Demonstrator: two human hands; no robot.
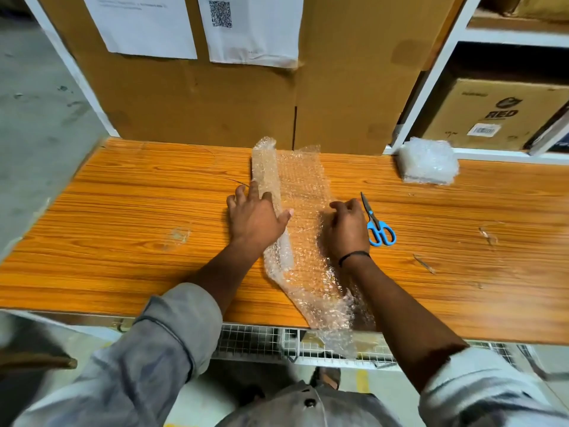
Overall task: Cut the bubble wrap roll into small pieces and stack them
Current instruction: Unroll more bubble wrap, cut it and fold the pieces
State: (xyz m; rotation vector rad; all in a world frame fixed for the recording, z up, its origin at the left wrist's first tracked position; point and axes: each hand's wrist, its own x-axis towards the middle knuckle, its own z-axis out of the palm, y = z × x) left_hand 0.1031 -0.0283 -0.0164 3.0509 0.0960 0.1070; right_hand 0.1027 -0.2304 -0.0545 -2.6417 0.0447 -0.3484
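Orange wood-grain table (123, 211) fills the mid scene. Big plain cardboard boxes (338, 87) stand along its far edge, with white paper sheets (252, 41) taped on, one carrying a QR code. White shelf frame (431, 87) at far right holds a printed carton (498, 115). Wire mesh rack (252, 340) sits under the table's near edge.

Bubble wrap (301, 186) lies at table centre, running far to near. Its left side is rolled up, the right part is spread flat, and the near end hangs over the table's near edge. A stack of cut bubble wrap pieces (428, 161) sits far right on the table, well apart from the sheet.

Left hand (255, 217): fingers spread wide and straight, pressing on the rolled left side. Right hand (345, 226): fingers curled at the sheet's right edge, touching it; cannot tell if they pinch it. Dark band on that wrist.

Blue-handled scissors (377, 224) lie closed on the table just right of the right hand, blades pointing far.
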